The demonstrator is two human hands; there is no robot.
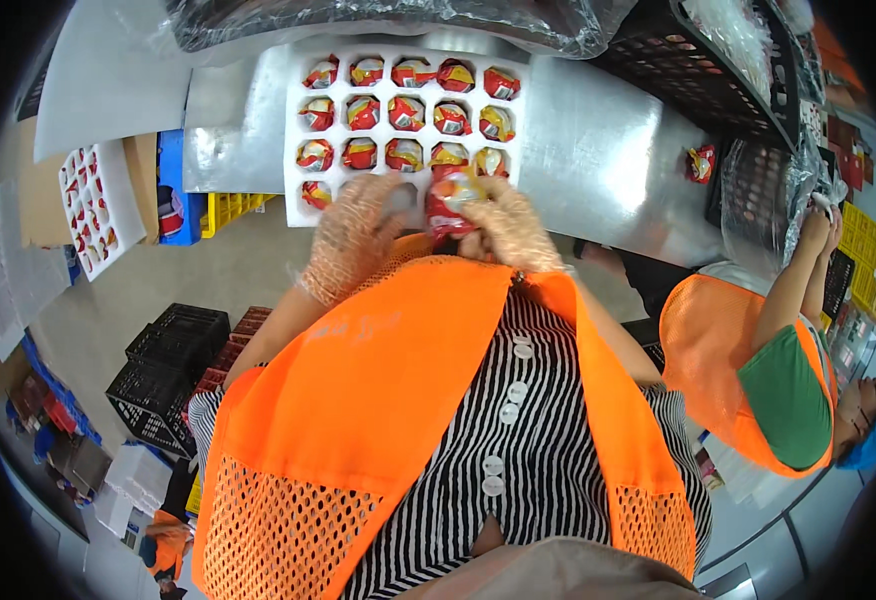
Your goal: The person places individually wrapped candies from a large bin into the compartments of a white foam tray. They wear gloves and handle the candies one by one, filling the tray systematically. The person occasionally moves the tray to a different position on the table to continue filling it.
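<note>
A white foam tray lies on the metal table with rows of pockets, most of them filled with red-and-yellow wrapped pieces. My right hand, in a thin clear glove, grips a red wrapped packet with a shiny clear part, over the tray's near edge. Beside it, my left hand, gloved the same way, reaches over the nearest row with its fingers loosely apart. Those fingers partly cover the pockets there, where one red wrapped piece shows at the left. What the packet contains is hidden by its wrapper.
Clear plastic film spans the table's far side. A black crate stands at the far right, near a loose wrapped piece. At right, a co-worker in an orange vest handles plastic. Black crates sit on the floor at left.
</note>
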